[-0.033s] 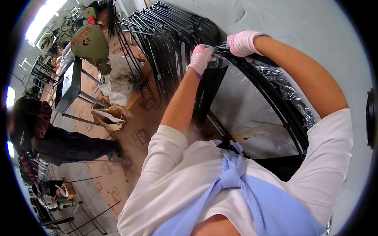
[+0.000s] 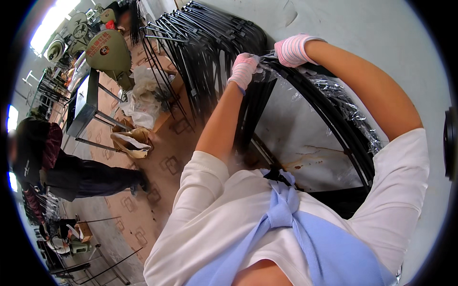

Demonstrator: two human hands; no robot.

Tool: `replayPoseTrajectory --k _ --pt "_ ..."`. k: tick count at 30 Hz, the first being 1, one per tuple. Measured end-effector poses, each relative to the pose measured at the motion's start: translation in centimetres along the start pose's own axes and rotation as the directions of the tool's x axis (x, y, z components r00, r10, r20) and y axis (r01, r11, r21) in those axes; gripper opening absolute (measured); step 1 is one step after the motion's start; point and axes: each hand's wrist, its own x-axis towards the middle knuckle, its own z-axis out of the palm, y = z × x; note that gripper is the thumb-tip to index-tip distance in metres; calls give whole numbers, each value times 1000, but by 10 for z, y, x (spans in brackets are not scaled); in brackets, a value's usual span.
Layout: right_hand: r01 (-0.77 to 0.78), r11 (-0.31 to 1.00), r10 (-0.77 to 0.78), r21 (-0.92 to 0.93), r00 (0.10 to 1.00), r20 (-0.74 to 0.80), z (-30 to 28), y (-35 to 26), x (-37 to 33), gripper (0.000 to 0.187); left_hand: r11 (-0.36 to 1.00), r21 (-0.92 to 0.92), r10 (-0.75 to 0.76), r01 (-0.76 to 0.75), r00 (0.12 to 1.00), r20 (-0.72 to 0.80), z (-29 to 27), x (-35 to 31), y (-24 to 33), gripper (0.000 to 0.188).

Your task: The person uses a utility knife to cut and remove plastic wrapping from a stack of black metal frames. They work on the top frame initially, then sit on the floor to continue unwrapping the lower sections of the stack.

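Both my hands wear pink-and-white striped knit gloves. My left hand [image 2: 244, 69] is closed on clear plastic film [image 2: 263, 71] at the upper end of a bundle of curved black metal tubes [image 2: 329, 117]. Just to the right, my right hand [image 2: 292, 51] is closed too, with a strand of the same film stretched between the two hands. Its fingertips are partly hidden. More crinkled film [image 2: 339, 93] lies along the outer side of the curved tubes, under my right forearm.
Many black tubular frames [image 2: 205, 28] stand packed beyond my left hand, against a pale wall [image 2: 372, 33]. At left are a metal-legged table [image 2: 88, 107], a green machine [image 2: 109, 50], plastic bags [image 2: 143, 107] and an open paper sack [image 2: 132, 143]. A person in dark clothes [image 2: 90, 176] stands there.
My right hand and forearm have shifted slightly upward. My left hand stays in nearly the same place on the film.
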Motion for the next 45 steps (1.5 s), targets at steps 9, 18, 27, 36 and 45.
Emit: replayPoseTrajectory --k 9,18,27,36,45 --pt "383 882 -385 -273 922 48 -2 28 19 13 996 -18 85 -85 996 21 3 20 -15 15" --pt "-359 867 275 345 923 269 48 -3 74 12 965 252 -44 74 991 -125 10 -20 19 26" --pt "-581 97 608 808 677 414 2 -28 43 24 871 489 58 50 977 -203 9 -41 37 26" --pt "-339 -225 658 913 639 399 5 -37 32 29 848 530 132 -24 977 -167 11 -47 41 27" --pt "-192 -382 656 904 633 412 15 -28 53 31 861 478 241 -177 967 -77 15 -27 24 31"
